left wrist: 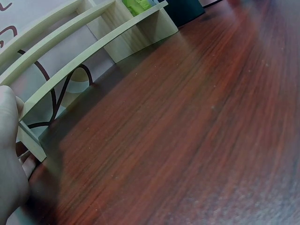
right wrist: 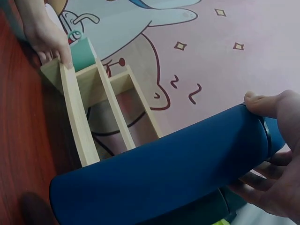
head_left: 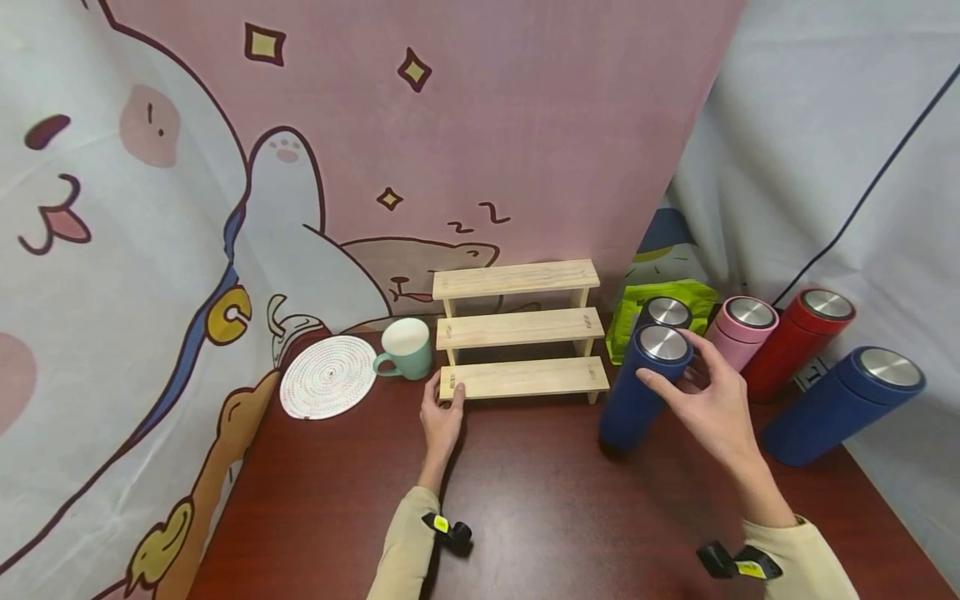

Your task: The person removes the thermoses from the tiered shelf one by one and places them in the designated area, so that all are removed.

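My right hand (head_left: 716, 408) grips a blue thermos bottle (head_left: 633, 408) close to its steel-topped lid, thumb on one side and fingers on the other. In the right wrist view the same bottle (right wrist: 159, 164) lies across the picture, its base low and a shadow beside it on the tabletop. At the left end of a three-tier wooden shelf (head_left: 525, 379), my left hand (head_left: 441, 423) holds the lowest board with the thumb on its top. The left wrist view shows that board (left wrist: 93, 58) from the front, with only part of the hand (left wrist: 10, 154) visible.
Left of the shelf stand a green mug (head_left: 415, 358) and a round woven mat (head_left: 327, 377). On the right are a dark-blue bottle (head_left: 666, 312), a pink bottle (head_left: 738, 333), a red bottle (head_left: 787, 354), another blue bottle (head_left: 832, 417) and a lime-green bag (head_left: 693, 293). Printed cloth hangs behind.
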{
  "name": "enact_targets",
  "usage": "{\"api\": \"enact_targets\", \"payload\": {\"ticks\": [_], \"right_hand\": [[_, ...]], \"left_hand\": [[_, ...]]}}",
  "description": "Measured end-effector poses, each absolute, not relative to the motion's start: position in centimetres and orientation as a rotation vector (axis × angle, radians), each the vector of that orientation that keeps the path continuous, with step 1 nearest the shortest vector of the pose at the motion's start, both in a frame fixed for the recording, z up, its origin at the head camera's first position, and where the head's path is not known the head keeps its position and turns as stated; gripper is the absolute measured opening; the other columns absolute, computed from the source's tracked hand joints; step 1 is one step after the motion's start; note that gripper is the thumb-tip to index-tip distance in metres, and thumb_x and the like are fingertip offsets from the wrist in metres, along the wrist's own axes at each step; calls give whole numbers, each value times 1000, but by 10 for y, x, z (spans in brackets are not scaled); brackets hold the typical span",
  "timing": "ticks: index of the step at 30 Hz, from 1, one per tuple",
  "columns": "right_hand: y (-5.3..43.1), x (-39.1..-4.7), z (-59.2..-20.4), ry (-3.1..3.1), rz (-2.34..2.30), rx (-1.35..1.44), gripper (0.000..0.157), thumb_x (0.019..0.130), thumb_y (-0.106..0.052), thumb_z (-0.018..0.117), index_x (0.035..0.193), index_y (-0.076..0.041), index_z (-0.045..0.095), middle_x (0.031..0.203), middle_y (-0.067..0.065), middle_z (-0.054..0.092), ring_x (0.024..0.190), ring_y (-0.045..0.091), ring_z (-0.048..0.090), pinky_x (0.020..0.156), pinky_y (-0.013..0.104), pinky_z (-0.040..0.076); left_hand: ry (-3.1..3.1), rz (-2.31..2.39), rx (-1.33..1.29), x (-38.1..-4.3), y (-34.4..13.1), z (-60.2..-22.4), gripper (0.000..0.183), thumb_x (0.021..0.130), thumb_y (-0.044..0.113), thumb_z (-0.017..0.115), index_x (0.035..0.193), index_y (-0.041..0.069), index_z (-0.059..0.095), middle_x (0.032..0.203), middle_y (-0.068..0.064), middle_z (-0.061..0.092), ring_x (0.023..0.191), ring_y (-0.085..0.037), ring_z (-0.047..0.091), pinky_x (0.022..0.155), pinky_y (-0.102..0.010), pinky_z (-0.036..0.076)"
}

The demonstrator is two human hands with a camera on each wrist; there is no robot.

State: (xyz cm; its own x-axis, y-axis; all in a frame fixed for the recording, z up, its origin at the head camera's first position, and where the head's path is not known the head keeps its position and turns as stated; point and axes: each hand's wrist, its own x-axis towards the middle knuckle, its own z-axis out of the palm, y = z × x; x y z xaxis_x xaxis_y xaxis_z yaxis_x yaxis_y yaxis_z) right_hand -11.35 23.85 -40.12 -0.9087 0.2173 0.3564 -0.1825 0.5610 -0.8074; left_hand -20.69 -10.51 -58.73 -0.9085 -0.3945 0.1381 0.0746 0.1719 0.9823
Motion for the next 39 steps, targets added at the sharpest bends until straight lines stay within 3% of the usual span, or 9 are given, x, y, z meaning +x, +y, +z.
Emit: {"api": "enact_targets", "payload": {"ticks": [5,11,13,15,18,22,33,36,39], "right_hand": [[250,-108,-403,-2385,1296,-86,73,83,-24,85,147,-13,51,130,17,65,95,-20,54,80,3,46],[261,-101,-405,-2364,1261,-124,70,83,-23,85,146,-20,54,117,-20,61,89,-15,58,77,2,46],[265,-99,-405,-2361,1245,-132,70,83,-22,85,145,-21,54,112,-26,58,85,-11,58,75,2,46],[269,-97,-406,-2365,1231,-150,70,83,-22,85,145,-22,54,114,-21,61,86,-12,57,75,2,46],[276,-94,-406,-2397,1211,-196,71,84,-26,85,147,-23,52,126,-1,67,92,-16,54,77,1,45],[286,-90,-408,-2429,1197,-262,73,85,-29,83,150,-22,49,136,22,61,96,-20,50,78,-1,43],[311,-84,-410,-2397,1189,-447,76,84,-29,85,151,-23,48,138,25,60,88,-23,49,74,-1,43],[316,-82,-410,-2392,1169,-512,77,84,-30,84,151,-25,47,143,21,58,100,-15,56,84,3,45],[322,-81,-410,-2375,1155,-600,77,85,-30,84,152,-27,47,149,14,55,121,2,59,99,12,43]], "left_hand": [[-2094,-1792,312,-208,-105,-588,53,94,20,74,143,11,56,133,-12,65,125,-26,59,96,-46,49],[-2090,-1796,318,-208,-105,-589,53,94,19,73,143,10,55,134,-13,65,127,-26,58,98,-48,49],[-2091,-1797,317,-207,-105,-590,53,94,20,73,143,10,55,134,-13,65,127,-26,58,98,-49,49],[-2090,-1797,311,-207,-105,-590,53,94,20,73,143,11,55,134,-13,65,126,-26,59,98,-48,49],[-2090,-1799,307,-207,-105,-590,54,94,21,73,143,11,55,135,-13,64,126,-27,58,98,-49,49],[-2092,-1796,304,-208,-106,-591,53,94,21,73,144,11,54,136,-13,64,127,-27,58,98,-50,50],[-2091,-1792,315,-207,-105,-590,53,94,20,73,143,12,55,135,-12,65,126,-25,59,97,-46,49],[-2091,-1790,310,-208,-105,-590,53,94,19,73,143,11,55,134,-12,65,124,-25,60,96,-45,50],[-2085,-1792,305,-207,-105,-590,53,94,18,73,143,11,55,133,-12,66,122,-24,61,94,-44,50]]}}
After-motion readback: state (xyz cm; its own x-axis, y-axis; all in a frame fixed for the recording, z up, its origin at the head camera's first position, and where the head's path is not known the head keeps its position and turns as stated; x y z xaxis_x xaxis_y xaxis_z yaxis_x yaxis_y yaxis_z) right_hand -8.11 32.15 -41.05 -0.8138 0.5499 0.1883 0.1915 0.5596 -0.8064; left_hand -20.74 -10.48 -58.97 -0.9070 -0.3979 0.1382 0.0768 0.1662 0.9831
